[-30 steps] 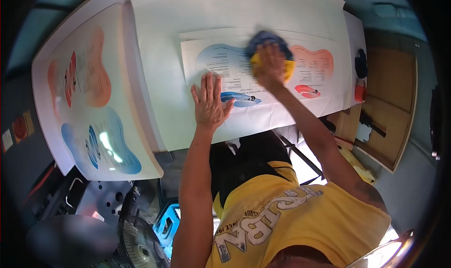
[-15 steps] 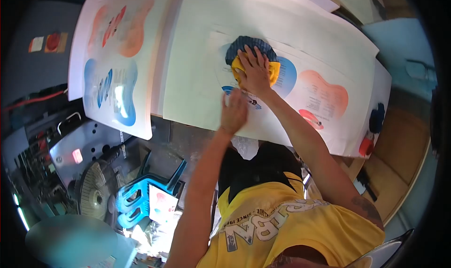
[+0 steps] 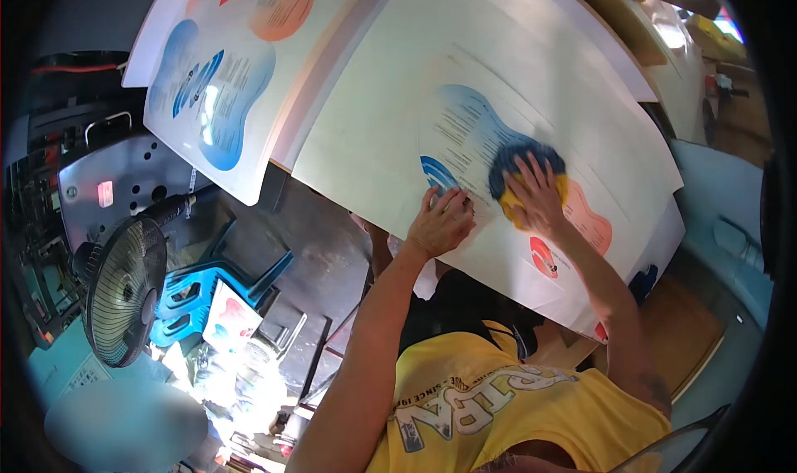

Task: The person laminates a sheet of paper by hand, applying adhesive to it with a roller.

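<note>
A large white printed sheet lies before me, bearing blue and orange blob shapes with small text. My right hand, fingers spread, presses a bunched dark blue and yellow cloth onto the print, between the blue shape and the orange shape. To its left, my left hand rests on the sheet with fingers slightly bent and apart, just below the dark blue logo. It holds nothing that I can see.
At the left stands a second printed panel with similar shapes. A fan, a blue plastic stool with a small printed sheet and a perforated metal panel are lower left. Wooden boards stand at right.
My right hand has slid the cloth rightward across the print, from the blue shape toward the orange one. My left hand has settled on the sheet. The camera's view has turned.
</note>
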{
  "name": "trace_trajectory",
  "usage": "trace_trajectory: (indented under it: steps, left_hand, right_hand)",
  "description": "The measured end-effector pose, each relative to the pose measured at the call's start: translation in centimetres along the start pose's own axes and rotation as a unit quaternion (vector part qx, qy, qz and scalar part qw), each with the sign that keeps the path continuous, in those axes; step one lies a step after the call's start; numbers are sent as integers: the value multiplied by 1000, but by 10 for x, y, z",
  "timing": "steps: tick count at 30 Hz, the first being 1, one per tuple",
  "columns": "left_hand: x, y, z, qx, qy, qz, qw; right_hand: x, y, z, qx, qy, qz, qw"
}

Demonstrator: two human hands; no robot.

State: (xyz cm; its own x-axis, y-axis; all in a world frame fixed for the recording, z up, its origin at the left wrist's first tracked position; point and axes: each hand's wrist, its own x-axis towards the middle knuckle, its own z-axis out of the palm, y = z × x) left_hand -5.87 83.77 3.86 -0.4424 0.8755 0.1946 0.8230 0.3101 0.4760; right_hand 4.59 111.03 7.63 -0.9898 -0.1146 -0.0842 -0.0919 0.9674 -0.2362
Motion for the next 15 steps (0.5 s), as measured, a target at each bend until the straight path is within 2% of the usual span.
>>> trace_trajectory:
  steps: [2,3,9,12,15]
  left_hand:
    - [-3,2,0,-1,6,6,1000]
    - [-3,2,0,-2,4,5,1000]
    - [-1,2,-1,-1,3,-4,1000]
    - [2,2,-4,1,12,0,1000]
    - [1,6,-5,3,20,-2,1000]
  right_hand:
    - [58,2,2,-23,-23,12,999]
    - [85,0,1,-24,17,9,1000]
    - [213,6,11,-42,98,1,994]
    - [254,7,15,-50,132,17,990]
    - [252,0,19,-34,156,26,987]
